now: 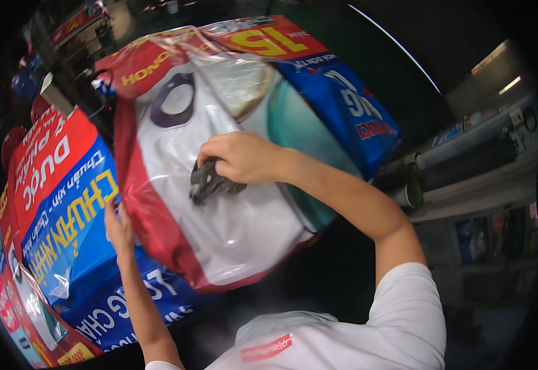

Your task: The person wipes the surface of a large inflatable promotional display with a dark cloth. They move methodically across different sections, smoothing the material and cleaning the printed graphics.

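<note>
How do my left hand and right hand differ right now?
Your right hand grips a dark crumpled cloth; your left hand shows no cloth. Your right hand is over the white middle of the glossy sheet; your left hand is near its red edge, by a blue banner. Both hands are bare.

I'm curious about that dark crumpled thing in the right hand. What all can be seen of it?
The dark crumpled thing is a loose bunch, blackish grey with pale flecks. It looks soft, perhaps cloth; blur hides its texture. The right hand grips it from above, hiding part of it. It lies over the white area of a glossy printed sheet, apparently touching it.
</note>
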Motion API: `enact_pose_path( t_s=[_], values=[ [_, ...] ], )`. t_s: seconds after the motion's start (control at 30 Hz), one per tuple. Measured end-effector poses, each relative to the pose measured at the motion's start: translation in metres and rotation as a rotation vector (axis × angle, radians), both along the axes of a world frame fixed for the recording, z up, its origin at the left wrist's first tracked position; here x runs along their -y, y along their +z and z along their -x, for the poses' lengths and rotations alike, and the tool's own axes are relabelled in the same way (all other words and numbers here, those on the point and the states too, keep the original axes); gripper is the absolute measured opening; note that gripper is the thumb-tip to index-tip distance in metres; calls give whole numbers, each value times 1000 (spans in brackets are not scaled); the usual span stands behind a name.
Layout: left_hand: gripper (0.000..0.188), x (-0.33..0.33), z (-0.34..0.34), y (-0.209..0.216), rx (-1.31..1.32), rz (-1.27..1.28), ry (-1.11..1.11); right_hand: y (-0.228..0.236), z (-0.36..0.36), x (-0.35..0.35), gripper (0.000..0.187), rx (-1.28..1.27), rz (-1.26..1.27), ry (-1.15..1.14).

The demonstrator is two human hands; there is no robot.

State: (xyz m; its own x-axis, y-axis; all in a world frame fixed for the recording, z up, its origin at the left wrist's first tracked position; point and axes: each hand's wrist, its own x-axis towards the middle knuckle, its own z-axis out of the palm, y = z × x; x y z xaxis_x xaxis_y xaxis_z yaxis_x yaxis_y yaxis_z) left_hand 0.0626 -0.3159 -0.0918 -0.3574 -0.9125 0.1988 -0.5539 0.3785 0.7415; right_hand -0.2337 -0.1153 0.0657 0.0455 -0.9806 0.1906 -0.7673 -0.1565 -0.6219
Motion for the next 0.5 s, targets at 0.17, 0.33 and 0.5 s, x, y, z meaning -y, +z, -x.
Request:
enact_pose_path(
  t_s=[0.17,0.33,0.5],
  values=[
    [23,-152,-6,50,-203,242,100,34,113,-240,32,774,-188,-98],
    [21,-342,96,94,-532,459,-105,-41,219,-465,28,1565,-13,-963],
    [37,-471,277,99,-198,209,-557,-33,308,-549,25,1635,388,-957]
  ],
)
